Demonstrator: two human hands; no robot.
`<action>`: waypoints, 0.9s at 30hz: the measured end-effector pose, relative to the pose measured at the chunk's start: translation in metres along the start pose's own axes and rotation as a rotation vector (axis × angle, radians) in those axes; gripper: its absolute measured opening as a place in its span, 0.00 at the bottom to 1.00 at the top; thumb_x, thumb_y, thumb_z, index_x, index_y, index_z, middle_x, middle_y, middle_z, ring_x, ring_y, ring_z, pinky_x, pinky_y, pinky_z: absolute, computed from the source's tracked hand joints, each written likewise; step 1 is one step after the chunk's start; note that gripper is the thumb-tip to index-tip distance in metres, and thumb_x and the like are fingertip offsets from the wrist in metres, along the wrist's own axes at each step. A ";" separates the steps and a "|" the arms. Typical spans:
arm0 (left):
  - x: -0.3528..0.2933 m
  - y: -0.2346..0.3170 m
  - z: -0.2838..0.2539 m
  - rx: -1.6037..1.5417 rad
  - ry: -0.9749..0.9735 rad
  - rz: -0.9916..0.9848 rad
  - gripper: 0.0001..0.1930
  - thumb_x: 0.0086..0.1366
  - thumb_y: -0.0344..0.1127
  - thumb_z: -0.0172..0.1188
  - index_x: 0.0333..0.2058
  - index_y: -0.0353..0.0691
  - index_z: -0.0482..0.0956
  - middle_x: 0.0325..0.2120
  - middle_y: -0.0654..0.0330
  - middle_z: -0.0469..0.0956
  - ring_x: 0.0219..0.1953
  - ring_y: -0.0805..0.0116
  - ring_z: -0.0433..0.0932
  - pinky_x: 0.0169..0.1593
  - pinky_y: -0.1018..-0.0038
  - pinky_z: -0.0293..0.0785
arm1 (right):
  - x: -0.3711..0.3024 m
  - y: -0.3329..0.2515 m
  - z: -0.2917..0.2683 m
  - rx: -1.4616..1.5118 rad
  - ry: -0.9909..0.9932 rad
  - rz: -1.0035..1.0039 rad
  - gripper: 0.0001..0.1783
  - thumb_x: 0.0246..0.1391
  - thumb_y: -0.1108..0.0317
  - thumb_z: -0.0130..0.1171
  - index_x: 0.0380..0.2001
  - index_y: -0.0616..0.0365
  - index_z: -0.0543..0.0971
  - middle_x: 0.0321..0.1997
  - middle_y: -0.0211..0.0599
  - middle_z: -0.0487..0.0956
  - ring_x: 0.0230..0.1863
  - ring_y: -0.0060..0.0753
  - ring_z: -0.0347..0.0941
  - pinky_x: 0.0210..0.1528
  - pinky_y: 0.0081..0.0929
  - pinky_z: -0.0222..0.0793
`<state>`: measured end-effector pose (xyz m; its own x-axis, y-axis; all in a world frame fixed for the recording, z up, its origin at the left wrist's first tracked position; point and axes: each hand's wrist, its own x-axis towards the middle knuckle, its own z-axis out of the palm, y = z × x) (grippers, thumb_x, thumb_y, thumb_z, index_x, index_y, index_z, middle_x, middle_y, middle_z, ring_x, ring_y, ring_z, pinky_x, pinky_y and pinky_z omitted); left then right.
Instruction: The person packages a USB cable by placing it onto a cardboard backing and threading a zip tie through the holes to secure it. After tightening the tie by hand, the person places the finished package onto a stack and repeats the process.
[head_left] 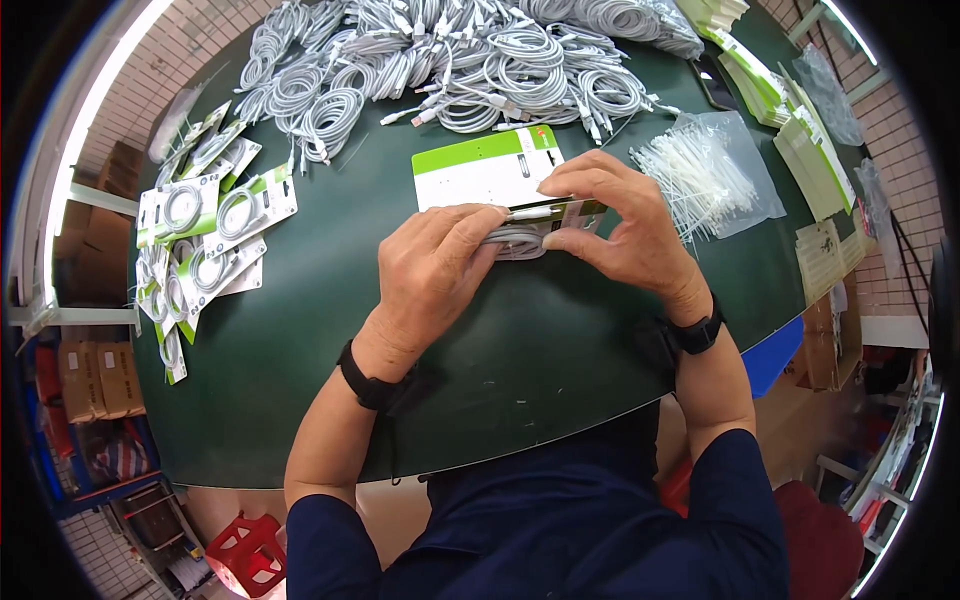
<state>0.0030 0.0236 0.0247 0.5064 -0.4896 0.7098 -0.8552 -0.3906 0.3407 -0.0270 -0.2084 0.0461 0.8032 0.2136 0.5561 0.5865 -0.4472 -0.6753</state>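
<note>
Over at far right, a phone (713, 84) is seen lying on the table (530, 350). Down at left, a red stool (243, 548) is spotted; above, brown boxes (82, 382) are lined up. At right, a blue tub (774, 360) is part-hidden, and a maroon seat (818, 545) is glimpsed.

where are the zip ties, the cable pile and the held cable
Zip ties (695, 180): head view, middle of the heap
Cable pile (455, 68): head view, centre
Held cable (517, 238): head view, grey coil
</note>
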 end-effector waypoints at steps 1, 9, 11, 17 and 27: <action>0.001 0.001 0.001 0.009 0.006 0.014 0.16 0.48 0.23 0.71 0.38 0.41 0.81 0.35 0.60 0.84 0.34 0.61 0.83 0.36 0.68 0.79 | 0.000 0.002 0.000 0.002 -0.007 0.001 0.12 0.44 0.76 0.73 0.34 0.59 0.84 0.38 0.36 0.83 0.36 0.32 0.78 0.37 0.28 0.74; -0.004 -0.001 0.002 0.017 0.005 0.031 0.14 0.47 0.21 0.71 0.34 0.38 0.81 0.34 0.55 0.84 0.34 0.57 0.84 0.37 0.68 0.80 | -0.003 0.011 0.008 -0.079 -0.014 -0.133 0.11 0.43 0.75 0.74 0.31 0.57 0.84 0.35 0.35 0.83 0.36 0.34 0.78 0.37 0.27 0.73; -0.004 0.001 0.002 0.025 -0.003 0.017 0.14 0.47 0.20 0.70 0.33 0.38 0.80 0.34 0.55 0.84 0.34 0.57 0.84 0.37 0.68 0.80 | -0.004 0.012 0.009 -0.080 -0.008 -0.146 0.11 0.42 0.75 0.75 0.31 0.57 0.83 0.35 0.34 0.82 0.36 0.34 0.77 0.37 0.27 0.73; -0.004 0.003 0.003 0.053 -0.024 -0.025 0.13 0.45 0.20 0.68 0.31 0.38 0.78 0.34 0.54 0.84 0.33 0.56 0.84 0.36 0.68 0.80 | -0.005 0.014 0.008 -0.093 -0.013 -0.137 0.12 0.40 0.76 0.75 0.30 0.58 0.83 0.33 0.33 0.81 0.35 0.34 0.76 0.36 0.28 0.73; -0.003 -0.002 0.006 0.028 0.013 0.028 0.14 0.46 0.19 0.69 0.34 0.37 0.81 0.35 0.55 0.84 0.34 0.57 0.84 0.37 0.68 0.81 | -0.004 0.014 0.007 -0.144 -0.017 -0.142 0.12 0.41 0.77 0.74 0.29 0.58 0.81 0.34 0.34 0.80 0.35 0.36 0.76 0.35 0.29 0.73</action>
<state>0.0036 0.0213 0.0184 0.4805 -0.4908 0.7268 -0.8656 -0.3986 0.3030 -0.0214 -0.2090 0.0312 0.7158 0.2974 0.6318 0.6740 -0.5305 -0.5140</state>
